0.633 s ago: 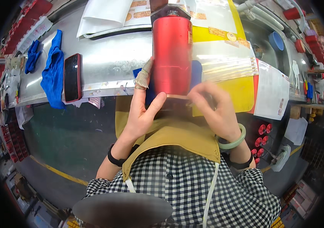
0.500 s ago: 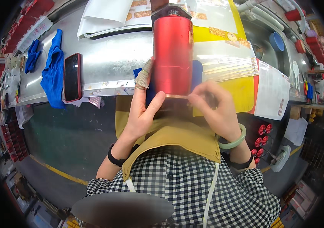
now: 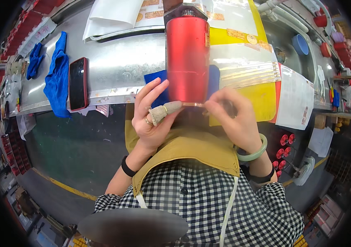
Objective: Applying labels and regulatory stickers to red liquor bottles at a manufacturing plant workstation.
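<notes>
A glossy red bottle (image 3: 187,61) lies with its neck away from me and its base toward me. Along the base edge runs a thin gold strip (image 3: 192,104). At the strip's left end, my left hand (image 3: 152,117) brings thumb and forefinger together; that forefinger wears a grey fabric finger cot (image 3: 163,113), and its other fingers stand raised. My right hand (image 3: 235,117) pinches the strip's right end beside the base. Under the bottle, a blue cloth (image 3: 155,82) shows on both sides.
Flat gold strips (image 3: 249,76) lie on a clear sheet over a yellow board (image 3: 264,99) to the right. Leftward on the metal bench (image 3: 122,61) are a phone (image 3: 78,83) and a blue cloth glove (image 3: 57,80). A blue bowl (image 3: 300,44) sits far right.
My left hand has come off the bottle's side; its cot-covered forefinger now meets the thumb at the strip's left end. My right hand and the bottle have hardly moved.
</notes>
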Motion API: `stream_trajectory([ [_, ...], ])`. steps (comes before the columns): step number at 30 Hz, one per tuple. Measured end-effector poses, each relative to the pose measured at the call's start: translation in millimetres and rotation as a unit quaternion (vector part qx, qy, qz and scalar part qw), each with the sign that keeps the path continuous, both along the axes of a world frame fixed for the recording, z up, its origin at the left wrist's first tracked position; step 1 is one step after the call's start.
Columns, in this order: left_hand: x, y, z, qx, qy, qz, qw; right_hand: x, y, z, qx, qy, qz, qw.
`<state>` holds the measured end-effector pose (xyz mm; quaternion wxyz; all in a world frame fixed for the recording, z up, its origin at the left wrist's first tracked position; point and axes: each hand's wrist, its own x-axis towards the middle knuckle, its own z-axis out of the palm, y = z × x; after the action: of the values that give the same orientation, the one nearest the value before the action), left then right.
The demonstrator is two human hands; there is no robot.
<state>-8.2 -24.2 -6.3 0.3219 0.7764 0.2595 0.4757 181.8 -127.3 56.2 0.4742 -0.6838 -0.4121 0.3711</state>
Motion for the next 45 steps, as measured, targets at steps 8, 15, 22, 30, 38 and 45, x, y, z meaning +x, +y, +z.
stream_trajectory([
  [8, 3.2, -3.7, -8.4, 0.090, 0.054, 0.043, 0.994, 3.4, -1.1, -3.1, -0.015, 0.015, -0.002, 1.000],
  [15, 11.7, 8.4, 2.1, 0.129, -0.011, -0.012, 0.991, 5.0, -0.4, -6.2, -0.006, 0.002, -0.001, 1.000],
  [22, 12.3, -1.2, -7.9, 0.064, -0.015, 0.040, 0.997, 8.2, 0.0, -6.3, -0.006, -0.001, 0.000, 1.000],
  [30, 18.9, 5.8, 2.2, 0.132, -0.003, 0.010, 0.991, 9.6, 0.0, -5.8, -0.001, -0.031, 0.011, 0.999],
  [38, 15.9, -3.5, -14.4, 0.040, -0.042, 0.043, 0.997, 9.7, 1.1, -2.1, -0.017, -0.032, 0.013, 0.999],
  [45, 19.1, 7.8, -0.9, 0.200, 0.017, -0.013, 0.979, 10.5, 0.7, -12.0, 0.008, -0.043, 0.009, 0.999],
])
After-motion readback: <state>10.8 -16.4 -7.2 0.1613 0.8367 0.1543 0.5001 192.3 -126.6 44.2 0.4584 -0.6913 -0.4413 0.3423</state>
